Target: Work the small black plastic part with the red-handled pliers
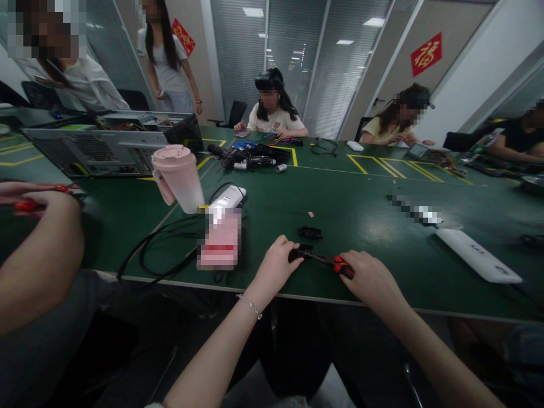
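Note:
My left hand (277,263) is closed round a small black part (300,253) near the front edge of the green table (348,209). My right hand (369,277) grips the red and black handle of a screwdriver (335,262). Its shaft points left into the black part. A second small black piece (310,232) lies on the table just beyond my hands. A thin bracelet sits on my left wrist.
A pink lidded cup (178,177) and a white power strip (227,199) with black cable stand at left. An open computer case (97,148) lies further left. A white flat device (478,256) rests at right. A neighbour's arm (38,249) is at left; several people are around the table.

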Tool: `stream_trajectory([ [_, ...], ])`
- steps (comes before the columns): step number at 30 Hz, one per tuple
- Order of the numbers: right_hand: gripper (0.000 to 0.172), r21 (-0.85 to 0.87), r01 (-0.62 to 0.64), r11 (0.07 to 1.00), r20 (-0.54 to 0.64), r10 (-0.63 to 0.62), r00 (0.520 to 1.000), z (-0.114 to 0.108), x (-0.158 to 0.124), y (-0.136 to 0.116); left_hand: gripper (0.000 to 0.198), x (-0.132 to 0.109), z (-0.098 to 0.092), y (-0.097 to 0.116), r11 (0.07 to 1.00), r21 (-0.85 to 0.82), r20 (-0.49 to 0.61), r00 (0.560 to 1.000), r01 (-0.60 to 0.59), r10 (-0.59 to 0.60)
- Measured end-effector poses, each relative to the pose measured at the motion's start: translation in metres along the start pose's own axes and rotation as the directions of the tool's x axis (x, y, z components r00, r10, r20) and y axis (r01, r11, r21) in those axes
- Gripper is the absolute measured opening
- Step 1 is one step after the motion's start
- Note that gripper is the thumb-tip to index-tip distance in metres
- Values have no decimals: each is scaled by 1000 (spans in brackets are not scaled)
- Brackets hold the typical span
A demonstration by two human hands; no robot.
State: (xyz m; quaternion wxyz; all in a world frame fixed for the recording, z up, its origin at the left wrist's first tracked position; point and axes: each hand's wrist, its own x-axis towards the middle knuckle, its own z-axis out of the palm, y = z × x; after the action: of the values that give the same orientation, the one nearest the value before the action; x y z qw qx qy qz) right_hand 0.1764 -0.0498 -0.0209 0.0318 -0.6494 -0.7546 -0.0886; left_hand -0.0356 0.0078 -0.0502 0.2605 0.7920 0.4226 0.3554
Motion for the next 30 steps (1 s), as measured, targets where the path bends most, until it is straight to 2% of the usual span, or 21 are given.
stream_trajectory([
  [16, 19, 18, -14, 1000, 48, 13, 999, -2, 2, 0, 19, 0, -3, 3, 1000, -15, 2, 1000, -8, 8],
  [23, 17, -25, 10, 1000, 2, -10, 1000, 0, 1, 1, 20, 0, 0, -2, 1000, -21, -8, 1000, -10, 10],
  [30, 18, 4, 0, 1000, 21, 0, 1000, 3, 0, 2, 20, 0, 2, -3, 1000, -9, -9, 1000, -5, 5],
])
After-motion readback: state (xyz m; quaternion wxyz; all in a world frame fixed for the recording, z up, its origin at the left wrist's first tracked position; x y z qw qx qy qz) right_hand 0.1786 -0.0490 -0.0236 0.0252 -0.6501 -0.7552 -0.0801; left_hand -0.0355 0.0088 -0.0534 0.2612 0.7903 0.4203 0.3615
